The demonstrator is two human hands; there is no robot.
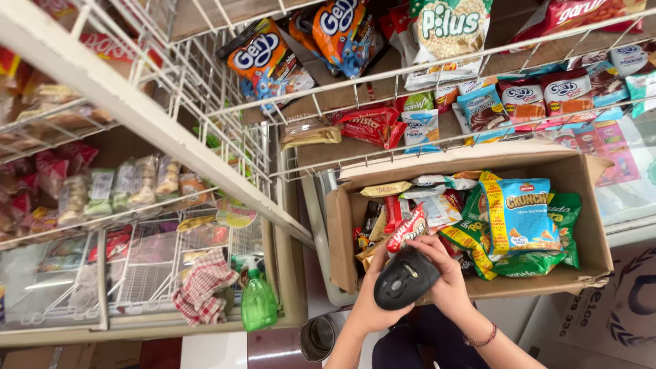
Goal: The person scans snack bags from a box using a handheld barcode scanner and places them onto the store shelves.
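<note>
Left hand (372, 304): curled round the underside of a dark handheld scanner (404, 277), palm and fingers wrapped on its body, held just in front of the cardboard box (342, 232).
Right hand (447, 277): fingers bent over the scanner's far side, thumb and forefinger closing on the end of a small red snack packet (408, 229) that pokes up just above the device; a thin beaded bracelet (482, 339) sits at the wrist.
Step in hand: by the look of it, a packet is being brought to the scanner while both hands steady the device.
What the move calls for: a judgement only, the crinkly packet needs holding flat and face-on to the scanner, with a light pinch so the foil does not buckle.
Scanner: matt black plastic, rounded, pebble-shaped, a pale oval patch on top.
Red packet: glossy film, narrow, crimped ends.
Box beyond the hands: brown corrugated card, flaps open, packed with loose packets.
Blue bag (519, 213): right of the hands, puffed, shiny, pillow-shaped.
Green bags (529, 263): under the blue one, glossy, creased.
Wire shelves (383, 89): above the box, white coated rod, holding more packets.
Spray bottle (258, 301): left of the hands, translucent green plastic.
Checked cloth (201, 287): beside the bottle, soft, red and white, crumpled.
</note>
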